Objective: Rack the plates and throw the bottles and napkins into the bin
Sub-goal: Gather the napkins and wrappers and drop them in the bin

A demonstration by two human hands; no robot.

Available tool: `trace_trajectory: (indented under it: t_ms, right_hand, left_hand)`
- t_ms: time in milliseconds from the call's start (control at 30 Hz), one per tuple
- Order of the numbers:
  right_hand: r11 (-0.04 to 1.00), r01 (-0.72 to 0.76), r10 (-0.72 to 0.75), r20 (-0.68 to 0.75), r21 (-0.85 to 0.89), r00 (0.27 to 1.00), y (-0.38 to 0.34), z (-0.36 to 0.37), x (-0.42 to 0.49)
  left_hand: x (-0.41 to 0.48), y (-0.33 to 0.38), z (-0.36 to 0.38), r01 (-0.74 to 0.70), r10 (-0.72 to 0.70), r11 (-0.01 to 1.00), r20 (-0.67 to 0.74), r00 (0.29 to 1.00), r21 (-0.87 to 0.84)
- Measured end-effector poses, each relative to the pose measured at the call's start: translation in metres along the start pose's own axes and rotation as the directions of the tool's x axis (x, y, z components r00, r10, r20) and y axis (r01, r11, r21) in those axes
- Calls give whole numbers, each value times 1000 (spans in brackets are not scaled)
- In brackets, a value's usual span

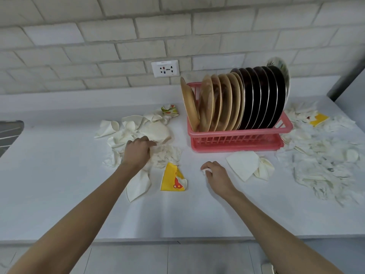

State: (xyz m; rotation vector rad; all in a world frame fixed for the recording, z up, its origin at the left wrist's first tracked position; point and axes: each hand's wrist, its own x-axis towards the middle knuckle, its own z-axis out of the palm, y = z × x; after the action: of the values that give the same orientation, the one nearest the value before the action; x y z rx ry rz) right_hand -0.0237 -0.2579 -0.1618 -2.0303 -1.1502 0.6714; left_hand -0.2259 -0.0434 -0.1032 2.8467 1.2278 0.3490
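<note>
A pink dish rack [233, 138] stands on the white counter [59, 194], filled with several tan plates [219, 101] and several black plates [262, 95] on edge. White crumpled napkins [138, 125] lie in a heap left of the rack. My left hand [137, 151] grips a bunch of these napkins. My right hand [216, 175] pinches a small white napkin scrap [206, 171] in front of the rack. A yellow bear-print napkin [172, 177] lies between my hands. No bottle or bin is in view.
More white napkins [324, 161] spread right of the rack, with a yellow one [319, 119] behind them. A folded white napkin [245, 165] lies before the rack. A green-patterned napkin [169, 110] sits near the tiled wall. A wall socket [165, 68] is behind. A sink edge [9, 131] shows far left.
</note>
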Motion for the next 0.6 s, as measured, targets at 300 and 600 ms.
trace_trajectory:
  t_ms: [300, 600]
  right_hand:
    - [993, 31, -19, 106, -114, 994, -36, 1, 21]
    - [987, 113, -94, 153, -118, 984, -71, 4, 32]
  left_hand:
    - [-20, 5, -36, 209, -311, 759, -61, 949, -617]
    - [-55, -9, -39, 230, -357, 649, -23, 934, -725]
